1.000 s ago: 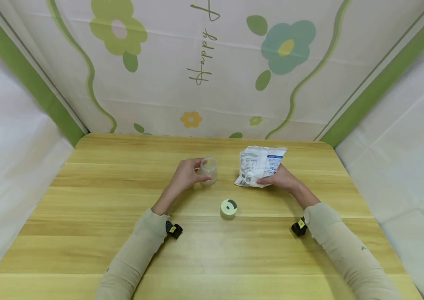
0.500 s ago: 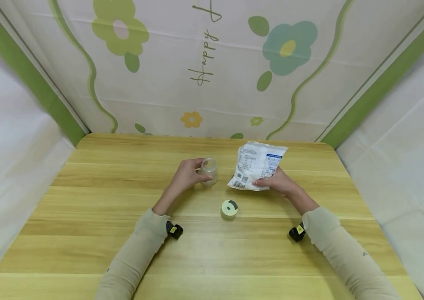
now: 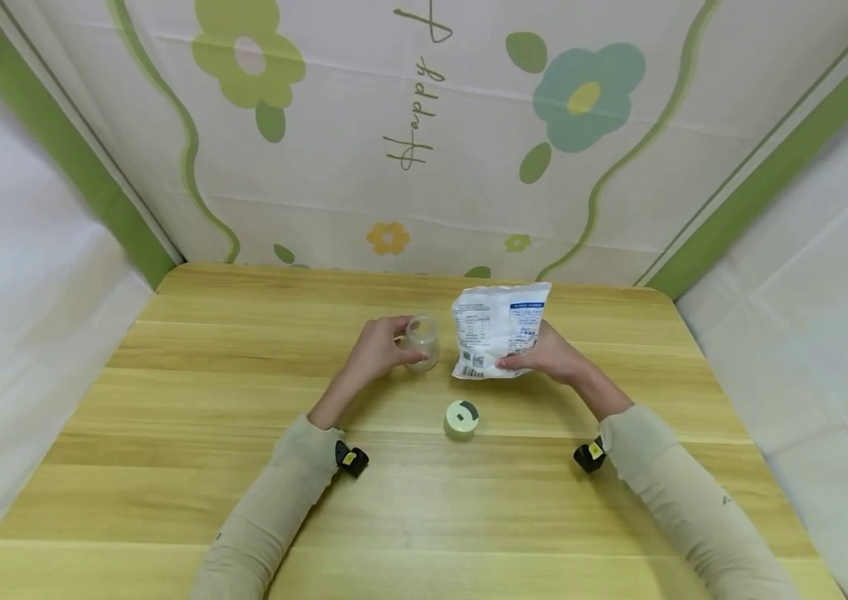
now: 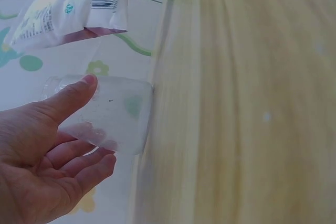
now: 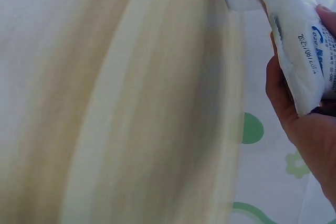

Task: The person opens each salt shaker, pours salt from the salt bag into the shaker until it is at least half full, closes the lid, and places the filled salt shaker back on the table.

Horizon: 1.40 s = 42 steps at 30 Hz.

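Observation:
A clear, open-topped jar [image 3: 422,340] stands upright on the table. My left hand [image 3: 378,348] holds it from the left, thumb on the near side and fingers round the far side; the left wrist view shows this jar [image 4: 118,111] between thumb and fingers. To its right, my right hand [image 3: 554,357] grips a white printed packet [image 3: 494,329] above the table, thumb across its front. The packet's lower left corner is close to the jar but apart from it. Most of the right fingers are hidden behind the packet. What the packet holds cannot be seen.
A pale green round lid [image 3: 461,419] lies on the wooden table [image 3: 408,517], nearer me than the jar and packet. A white flower-printed curtain [image 3: 469,183] hangs behind the table's far edge. White cloth [image 3: 814,275] hangs on both sides.
My right hand has brought the packet leftward, nearer the jar, and its tilt has changed slightly. The left hand still holds the jar in place. The view has shifted a little.

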{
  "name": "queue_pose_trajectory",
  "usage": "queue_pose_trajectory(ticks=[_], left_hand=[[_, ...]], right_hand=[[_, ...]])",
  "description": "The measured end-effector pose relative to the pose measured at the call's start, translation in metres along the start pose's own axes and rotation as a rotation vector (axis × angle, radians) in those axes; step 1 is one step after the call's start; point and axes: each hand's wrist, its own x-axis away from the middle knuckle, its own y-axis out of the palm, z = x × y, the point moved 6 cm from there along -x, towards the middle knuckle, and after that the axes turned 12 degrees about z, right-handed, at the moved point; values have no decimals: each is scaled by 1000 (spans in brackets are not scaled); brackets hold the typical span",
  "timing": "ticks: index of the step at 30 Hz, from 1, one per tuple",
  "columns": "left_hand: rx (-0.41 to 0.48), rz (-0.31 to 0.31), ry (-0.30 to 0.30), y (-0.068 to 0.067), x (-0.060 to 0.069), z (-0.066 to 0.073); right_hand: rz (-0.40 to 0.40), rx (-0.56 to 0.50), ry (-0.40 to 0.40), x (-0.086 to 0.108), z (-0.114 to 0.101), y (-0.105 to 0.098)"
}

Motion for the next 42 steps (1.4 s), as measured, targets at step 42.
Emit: queue_pose_trajectory(ticks=[42], left_hand=[[-19,3,-13,0,1,2]], right_hand=[[-183,479,-32,-28,-56,10]])
